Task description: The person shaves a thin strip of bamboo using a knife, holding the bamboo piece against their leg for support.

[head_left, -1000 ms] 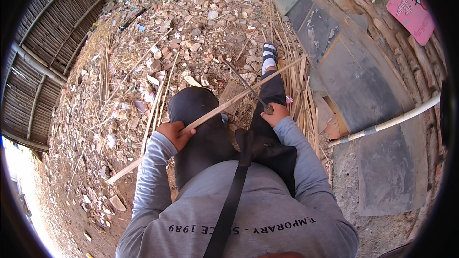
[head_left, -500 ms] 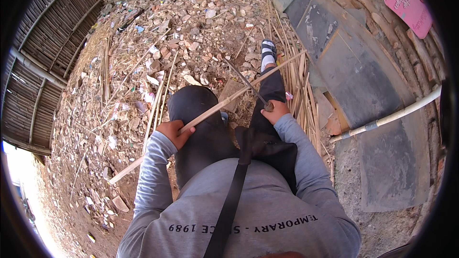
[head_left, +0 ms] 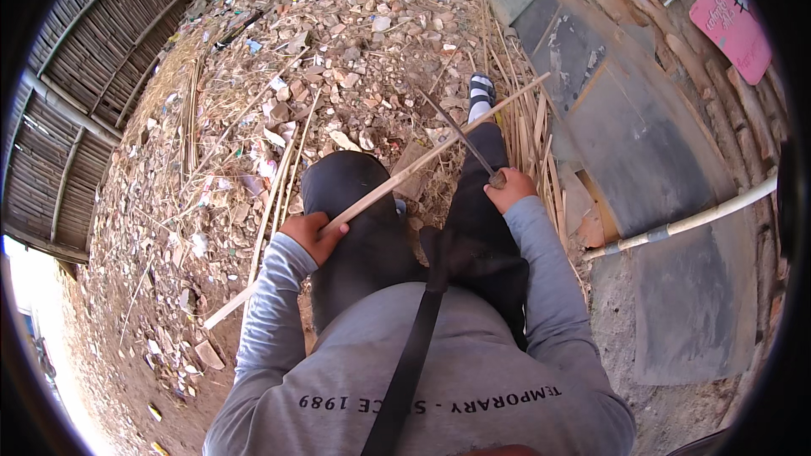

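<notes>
Head view, clock positions being read from the centre of the field: the left hand [head_left: 314, 238], between eight and nine o'clock, is gripping a long pale strip [head_left: 397, 185], the thumb resting along its upper face. The strip is running from its near end at eight o'clock to its far end between one and two, crossing above the left knee [head_left: 342, 173] and the right leg [head_left: 473, 213]. The right hand [head_left: 514, 191], at three o'clock, is wrapping the handle of a bladed tool [head_left: 478, 154], whose narrow dark blade is pointing toward twelve o'clock and crossing the strip; whether its edge is touching the strip is hard to tell at this scale. A striped shoe [head_left: 481, 89] is ending the outstretched right leg at one o'clock. Beside that leg, at two o'clock, a bundle of loose strips [head_left: 539, 139] is lying on the ground, while a few slender lengths [head_left: 285, 171] are lying toward ten o'clock. Rubble [head_left: 245, 118] is covering the ground from nine round to twelve. Dark flat boards [head_left: 634, 148] are spreading between two and three o'clock, with a pale pole [head_left: 693, 222] lying near them at three. A slatted wall [head_left: 93, 51] is standing at ten o'clock.
</notes>
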{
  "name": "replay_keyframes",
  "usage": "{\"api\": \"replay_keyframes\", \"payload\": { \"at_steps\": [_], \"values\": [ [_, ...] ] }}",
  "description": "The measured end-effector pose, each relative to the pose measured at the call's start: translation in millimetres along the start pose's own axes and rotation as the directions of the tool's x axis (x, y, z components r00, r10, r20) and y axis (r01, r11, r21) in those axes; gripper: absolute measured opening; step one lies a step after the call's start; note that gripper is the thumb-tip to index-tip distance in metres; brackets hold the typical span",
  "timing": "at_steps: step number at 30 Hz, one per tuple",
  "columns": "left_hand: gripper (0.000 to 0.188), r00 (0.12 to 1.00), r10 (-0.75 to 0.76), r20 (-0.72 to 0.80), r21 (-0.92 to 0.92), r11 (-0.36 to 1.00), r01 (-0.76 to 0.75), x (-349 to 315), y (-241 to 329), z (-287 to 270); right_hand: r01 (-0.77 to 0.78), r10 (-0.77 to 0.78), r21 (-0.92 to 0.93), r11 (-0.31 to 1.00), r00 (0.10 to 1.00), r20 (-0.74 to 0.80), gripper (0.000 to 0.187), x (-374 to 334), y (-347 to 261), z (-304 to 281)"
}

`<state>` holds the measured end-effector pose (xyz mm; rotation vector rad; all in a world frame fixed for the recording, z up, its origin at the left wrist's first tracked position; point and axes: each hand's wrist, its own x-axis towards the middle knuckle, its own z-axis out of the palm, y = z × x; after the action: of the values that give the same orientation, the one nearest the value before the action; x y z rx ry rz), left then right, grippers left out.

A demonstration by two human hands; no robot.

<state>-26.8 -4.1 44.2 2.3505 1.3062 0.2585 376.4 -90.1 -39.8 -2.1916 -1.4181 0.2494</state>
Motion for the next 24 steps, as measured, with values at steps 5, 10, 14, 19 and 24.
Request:
{"api": "replay_keyframes", "payload": {
  "at_steps": [5,10,14,19,24],
  "values": [
    [0.05,0.998,-0.05,0.046,0.039,0.998,0.048,0,1,-2,0.029,-0.037,0.044,0.999,0.979,0.2,0.03,-10,-41,-10],
    [0.05,0.991,-0.092,0.097,0.067,0.994,0.086,2,9,-8,-0.034,0.033,-0.002,0.999,0.982,0.188,0.032,8,-20,7],
    [0.051,0.982,-0.14,0.125,0.046,0.99,0.136,-1,10,-14,0.049,-0.046,-0.016,0.999,0.985,0.169,0.032,6,-40,-4],
    [0.051,0.994,-0.029,0.101,0.09,0.996,0.02,1,5,-6,-0.06,0.083,-0.107,0.992,0.97,0.229,0.03,17,-20,-1],
    [0.051,0.994,-0.061,0.093,0.052,0.997,0.056,-3,-3,-5,-0.025,0.037,-0.1,0.995,0.992,0.118,0.03,11,-33,7]
  ]
}}
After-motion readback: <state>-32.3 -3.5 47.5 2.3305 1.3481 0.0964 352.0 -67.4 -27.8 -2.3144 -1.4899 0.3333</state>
